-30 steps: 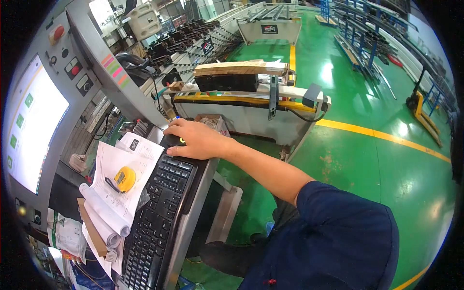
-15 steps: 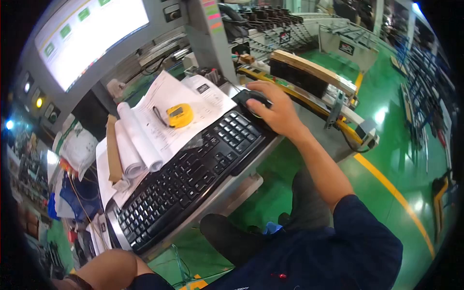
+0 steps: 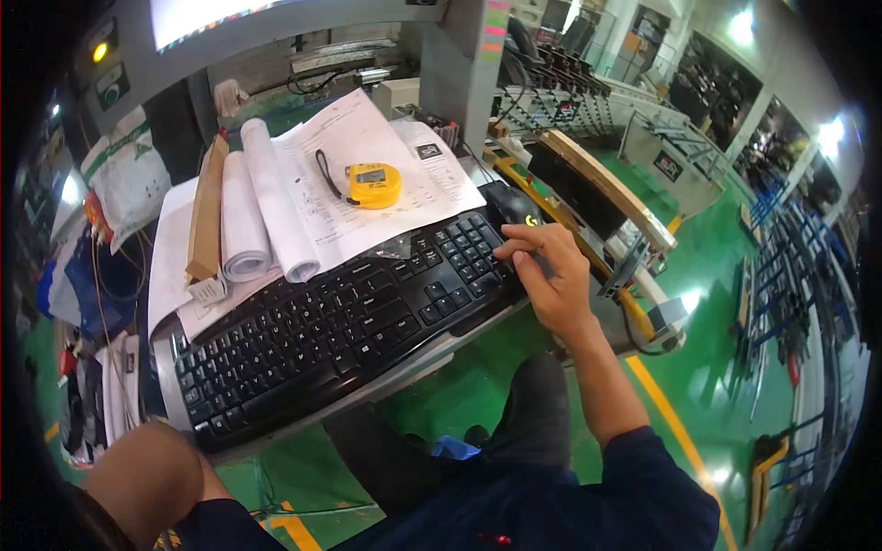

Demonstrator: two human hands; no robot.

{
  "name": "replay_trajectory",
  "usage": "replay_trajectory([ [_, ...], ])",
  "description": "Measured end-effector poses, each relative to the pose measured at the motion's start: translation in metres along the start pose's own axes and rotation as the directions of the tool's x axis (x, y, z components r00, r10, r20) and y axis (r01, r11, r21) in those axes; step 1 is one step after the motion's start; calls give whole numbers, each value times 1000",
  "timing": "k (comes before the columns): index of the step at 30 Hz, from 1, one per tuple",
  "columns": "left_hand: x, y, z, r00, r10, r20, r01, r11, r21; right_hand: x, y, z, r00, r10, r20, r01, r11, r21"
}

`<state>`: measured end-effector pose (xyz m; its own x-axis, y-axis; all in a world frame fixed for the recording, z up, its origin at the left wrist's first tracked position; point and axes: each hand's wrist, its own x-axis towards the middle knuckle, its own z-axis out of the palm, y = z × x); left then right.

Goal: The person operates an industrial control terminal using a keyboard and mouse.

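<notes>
My right hand (image 3: 554, 275) is over the right end of the black keyboard (image 3: 340, 326), with fingertips at or just above the number pad. Its fingers are bent and a little apart, holding nothing. A black computer mouse (image 3: 511, 204) lies just beyond those fingers, apart from the palm. Of my left side only the bent arm (image 3: 147, 473) shows at the lower left; that hand is out of view. Behind the keyboard, a yellow tape measure (image 3: 375, 186) with a dark strap rests on printed sheets (image 3: 331, 138).
Left of the tape measure are rolled papers (image 3: 246, 216) and a long cardboard piece (image 3: 208, 211). A lit screen (image 3: 197, 18) stands above the desk. To the right is a wood-topped rail (image 3: 606, 184) beside a yellow level-like bar (image 3: 542, 197). A white bag (image 3: 127, 179) hangs at left.
My right hand has left the mouse and moved back toward me, to the number pad's edge. The camera view has turned, so the screen sits higher.
</notes>
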<state>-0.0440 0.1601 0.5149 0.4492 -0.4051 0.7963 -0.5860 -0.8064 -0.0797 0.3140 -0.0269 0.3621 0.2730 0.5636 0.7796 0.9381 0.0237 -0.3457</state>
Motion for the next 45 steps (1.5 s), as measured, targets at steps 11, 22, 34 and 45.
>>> replay_trajectory([
  [11,-15,-17,10,999,-49,-14,49,999,1,3,-17,4,998,-34,45,32,999,37],
  [22,-26,-23,14,994,-105,-14,105,992,66,3,-22,-1,999,-31,24,31,999,19],
  [34,-28,-41,20,993,-97,-63,100,994,47,10,-31,2,998,-9,68,10,1000,-13],
  [45,-30,-35,16,993,-108,-57,111,992,55,13,-29,6,997,-24,80,23,1000,7],
])
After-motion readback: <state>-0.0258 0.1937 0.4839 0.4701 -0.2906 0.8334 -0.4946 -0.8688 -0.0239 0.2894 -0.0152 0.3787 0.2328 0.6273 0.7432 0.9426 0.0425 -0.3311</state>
